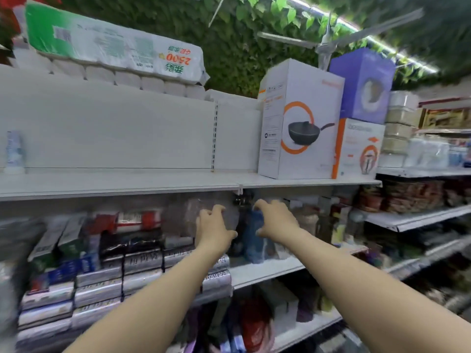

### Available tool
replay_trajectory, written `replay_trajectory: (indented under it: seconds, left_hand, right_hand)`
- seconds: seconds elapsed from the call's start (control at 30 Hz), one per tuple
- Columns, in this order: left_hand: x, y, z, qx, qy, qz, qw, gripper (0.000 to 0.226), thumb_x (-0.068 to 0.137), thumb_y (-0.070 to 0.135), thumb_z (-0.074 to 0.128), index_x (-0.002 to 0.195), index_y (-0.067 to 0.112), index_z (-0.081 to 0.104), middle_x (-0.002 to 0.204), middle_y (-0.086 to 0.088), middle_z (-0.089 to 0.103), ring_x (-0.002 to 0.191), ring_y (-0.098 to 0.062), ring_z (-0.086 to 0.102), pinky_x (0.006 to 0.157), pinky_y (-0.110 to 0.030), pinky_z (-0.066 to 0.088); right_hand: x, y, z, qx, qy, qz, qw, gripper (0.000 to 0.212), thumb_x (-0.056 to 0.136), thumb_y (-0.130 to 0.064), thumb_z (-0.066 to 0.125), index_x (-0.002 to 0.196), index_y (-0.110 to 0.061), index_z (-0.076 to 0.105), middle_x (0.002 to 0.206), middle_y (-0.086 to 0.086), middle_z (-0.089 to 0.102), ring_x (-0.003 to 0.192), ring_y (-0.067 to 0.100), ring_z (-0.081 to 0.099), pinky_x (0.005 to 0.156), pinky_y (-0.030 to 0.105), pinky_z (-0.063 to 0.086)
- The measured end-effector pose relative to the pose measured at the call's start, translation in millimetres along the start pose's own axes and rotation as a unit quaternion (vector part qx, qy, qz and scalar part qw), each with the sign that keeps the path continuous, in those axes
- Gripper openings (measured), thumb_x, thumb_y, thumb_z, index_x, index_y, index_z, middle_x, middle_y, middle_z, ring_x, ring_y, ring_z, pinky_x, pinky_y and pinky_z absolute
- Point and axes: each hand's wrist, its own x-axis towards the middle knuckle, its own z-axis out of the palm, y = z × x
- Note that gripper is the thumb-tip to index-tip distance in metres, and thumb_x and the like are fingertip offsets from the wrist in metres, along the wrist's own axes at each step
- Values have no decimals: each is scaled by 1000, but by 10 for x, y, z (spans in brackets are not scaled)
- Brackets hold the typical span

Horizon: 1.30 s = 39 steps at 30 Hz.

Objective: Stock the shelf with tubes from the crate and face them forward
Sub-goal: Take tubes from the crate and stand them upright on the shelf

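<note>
**Both hands in at the middle shelf, a blue pack between them**

Two bare arms stretch from the bottom of the frame up to the centre, where the middle shelf (267,271) runs under the white top shelf (127,184). The right hand (276,220) has its fingers curled over the top of a blue pack (253,240) and its thumb against the side, so it is grasping it. The pack stands upright on the middle shelf, at the centre of the frame. It is dark blue, taller than wide, and too smeared with blur to read any print or tell its face.

The left hand (214,226) sits just left of the pack, fingers hooked. Something pale and see-through is by its fingertips, and I cannot tell whether it grips that or nothing.

In the lower left of the frame, long silver cartons (102,284) lie stacked flat in rows, their ends towards the aisle. On the top shelf, right of centre, stands a white box with a pan pictured on it (298,121), and a purple box (362,85) is beside it. A wrapped pack of paper rolls (109,47) lies along the upper left.
</note>
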Motion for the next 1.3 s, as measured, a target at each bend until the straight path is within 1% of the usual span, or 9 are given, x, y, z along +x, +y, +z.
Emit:
replay_trajectory:
  seconds: [0.13,0.37,0.5,0.63,0.8,0.93,1.0,1.07,1.3]
  left_hand:
    - [-115,139,662,15,-43,4,999,59,79,28,76,131,26,47,128,-8,40,119,-27,40,92,-32,39]
    - [21,92,1917,32,-126,-8,992,64,72,33,80,128,23,51,125,-13,45,118,-33,46,98,-34,39]
    - [107,-169,2727,16,-193,-50,980,64,74,35,80,129,21,50,127,-16,45,120,-35,45,98,-35,40]
    - [5,-611,3474,28,-273,-129,953,64,74,38,79,129,22,51,127,-16,44,117,-35,47,96,-33,40]
    - [-284,-1261,4204,49,-350,-221,909,71,71,38,82,131,16,52,128,-18,49,119,-33,48,95,-32,41]
    - [-673,-1664,4666,67,-397,-299,865,67,74,40,80,129,17,51,129,-16,47,118,-33,49,97,-33,42]
    - [-871,-1811,4915,68,-413,-340,842,67,75,41,79,131,17,50,129,-17,45,118,-34,49,97,-34,43]
    - [-1065,-1950,5172,62,-416,-380,824,65,76,40,79,130,17,49,129,-17,45,118,-33,50,96,-34,44]
    - [-1602,-2229,5714,62,-390,-489,778,66,77,44,78,130,14,51,135,-16,49,125,-31,47,99,-35,43]
  right_hand:
    - [-128,660,271,-3,-13,23,1000,54,81,-25,74,127,-30,46,126,8,46,122,31,43,87,38,46]
    - [-55,1646,915,-30,-72,72,994,56,82,-22,73,130,-26,44,128,10,46,119,34,44,88,43,49]
    - [46,2154,1485,-20,-125,99,987,53,79,-24,75,125,-26,50,121,9,48,114,31,47,84,41,50]
    - [10,2610,2256,-15,-220,126,967,56,79,-30,76,128,-24,50,120,12,51,111,33,50,77,34,43]
    - [-178,3073,3252,34,-338,169,925,51,83,-35,75,125,-18,53,122,12,56,113,32,53,85,36,45]
    - [-440,3335,3966,95,-416,222,877,48,85,-29,74,125,-11,55,128,16,55,115,30,54,80,28,40]
    - [-583,3438,4324,114,-439,239,858,46,86,-31,73,124,-10,57,126,12,60,116,29,55,83,27,40]
    - [-727,3534,4744,135,-462,253,839,46,86,-38,72,122,-11,60,126,9,63,117,27,57,90,27,39]
    - [-1147,3686,5697,214,-501,375,750,46,85,-41,70,119,-10,62,117,11,66,113,29,60,83,24,37]
